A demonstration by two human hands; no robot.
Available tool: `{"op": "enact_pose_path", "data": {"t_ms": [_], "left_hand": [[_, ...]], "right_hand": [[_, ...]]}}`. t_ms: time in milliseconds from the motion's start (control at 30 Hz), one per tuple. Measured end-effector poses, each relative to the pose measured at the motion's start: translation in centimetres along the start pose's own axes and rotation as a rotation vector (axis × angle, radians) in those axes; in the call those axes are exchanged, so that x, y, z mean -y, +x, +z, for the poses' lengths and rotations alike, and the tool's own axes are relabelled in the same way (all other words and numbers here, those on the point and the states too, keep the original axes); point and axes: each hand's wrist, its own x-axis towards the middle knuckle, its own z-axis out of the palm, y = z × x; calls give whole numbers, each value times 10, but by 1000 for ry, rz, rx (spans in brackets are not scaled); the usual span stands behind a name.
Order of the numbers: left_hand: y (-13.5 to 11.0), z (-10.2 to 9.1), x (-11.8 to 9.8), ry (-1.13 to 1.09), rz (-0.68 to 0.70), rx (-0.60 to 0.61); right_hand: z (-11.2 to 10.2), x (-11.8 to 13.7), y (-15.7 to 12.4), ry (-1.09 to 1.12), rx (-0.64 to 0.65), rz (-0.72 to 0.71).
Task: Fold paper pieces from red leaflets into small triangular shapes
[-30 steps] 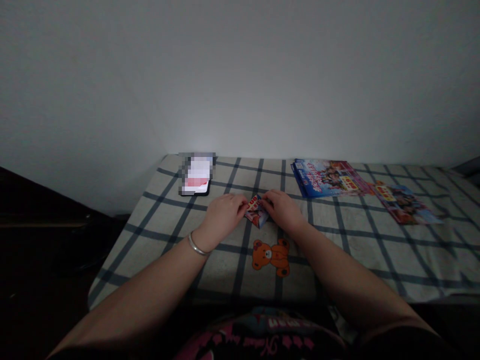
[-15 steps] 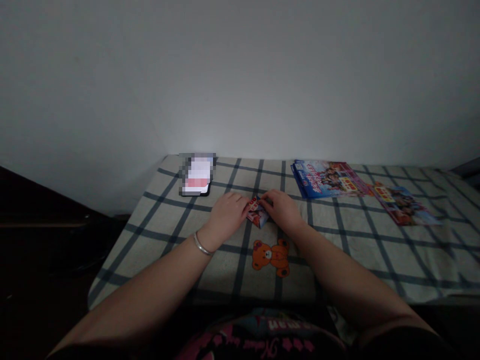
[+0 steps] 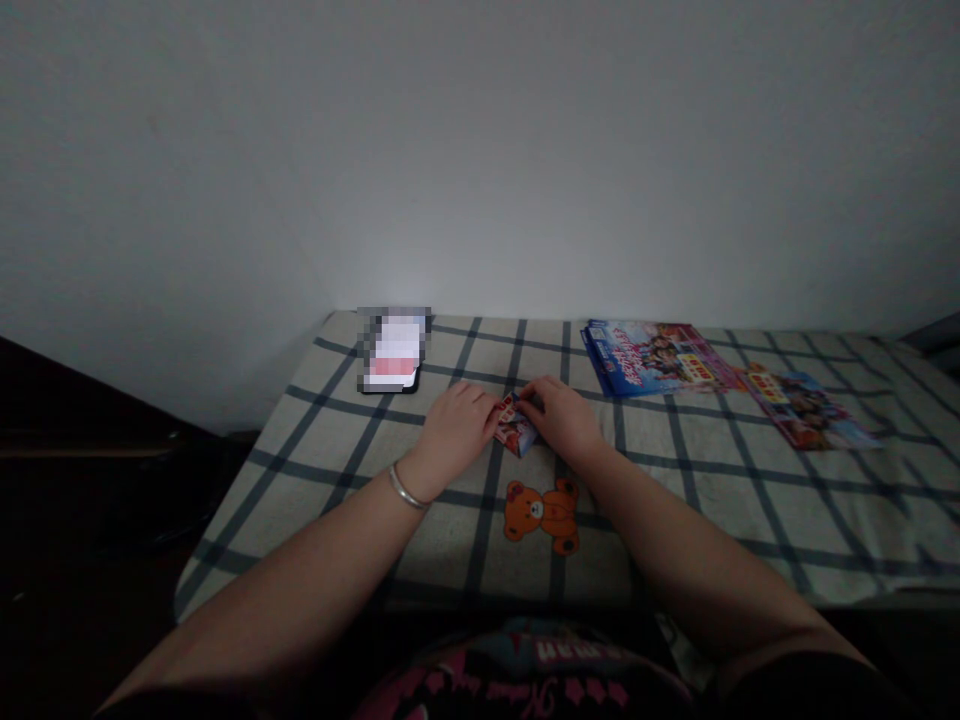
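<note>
Between my hands, at the middle of the table, is a small folded piece of printed paper [image 3: 515, 432] in red, white and blue, with a pointed lower end. My left hand [image 3: 459, 428], with a silver bangle at its wrist, pinches the paper's left edge. From the other side, my right hand [image 3: 561, 415] closes its thumb and fingers on the upper right edge. Both hands rest low over the cloth, and parts of the paper's upper edge are hidden by fingertips. Just below it lies an orange teddy bear picture [image 3: 541, 512], flat on the cloth.
A lit phone [image 3: 394, 350], partly blurred out, lies at the back left. Colourful printed leaflets [image 3: 652, 358] are stacked at the back right, with another leaflet [image 3: 814, 408] beside them. The checked tablecloth [image 3: 315, 480] covers the table, which meets a plain wall [image 3: 480, 160].
Almost nothing differs. My fingers have shifted very slightly on the folded paper, and both hands keep their hold in the same place.
</note>
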Motion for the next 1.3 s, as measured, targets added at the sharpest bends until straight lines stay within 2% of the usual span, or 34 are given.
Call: {"op": "enact_pose_path", "data": {"t_ms": [267, 533, 967, 1300], "left_hand": [[2, 2, 3, -55, -11, 0], [2, 5, 5, -113, -18, 9], [5, 7, 6, -167, -70, 11], [4, 6, 2, -138, -81, 22]], "right_hand": [[-4, 3, 1, -52, 14, 0], [-4, -6, -2, 0, 16, -97], [-8, 3, 0, 9, 20, 29], [-6, 4, -3, 18, -12, 44]]}}
